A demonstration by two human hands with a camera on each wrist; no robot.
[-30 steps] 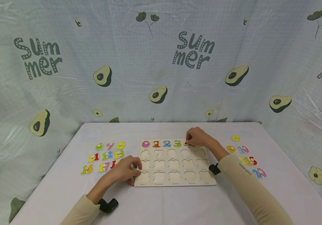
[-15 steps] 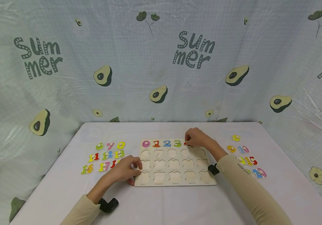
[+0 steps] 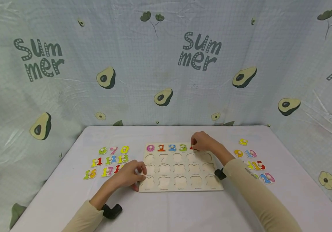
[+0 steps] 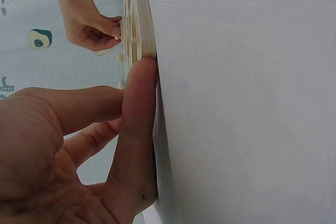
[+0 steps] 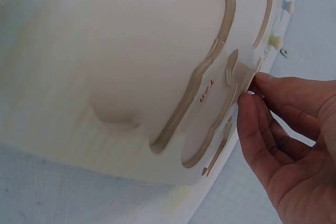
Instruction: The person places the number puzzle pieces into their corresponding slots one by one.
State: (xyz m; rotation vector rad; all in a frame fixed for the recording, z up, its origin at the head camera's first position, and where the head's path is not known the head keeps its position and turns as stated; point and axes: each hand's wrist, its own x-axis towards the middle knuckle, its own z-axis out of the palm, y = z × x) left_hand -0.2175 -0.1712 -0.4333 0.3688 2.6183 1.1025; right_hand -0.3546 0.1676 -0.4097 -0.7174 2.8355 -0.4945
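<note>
A wooden number puzzle board (image 3: 180, 175) lies on the table, with the pieces 0 (image 3: 150, 148), 1 (image 3: 161, 148), 2 (image 3: 172, 148) and 3 (image 3: 183, 148) along its top row. At the row's right end my right hand (image 3: 203, 141) pinches a red number piece (image 3: 192, 148), mostly covered by the fingers. In the right wrist view, the right hand's (image 5: 294, 129) thumb and fingertips meet low against the board's face. My left hand (image 3: 129, 174) grips the board's lower left edge; in the left wrist view one finger (image 4: 139, 90) presses against its side.
Left of the board lie several number pieces, among them 6 (image 3: 102, 150), 12 (image 3: 110, 159) and 16 (image 3: 90, 174). More sit to the right, including 9 (image 3: 238, 153), 10 (image 3: 251, 154) and 20 (image 3: 267, 178). A patterned curtain (image 3: 137, 106) hangs behind the table.
Very little differs: both hands keep their places on the board, and the right forearm has shifted slightly left, showing more of the right-hand pieces.
</note>
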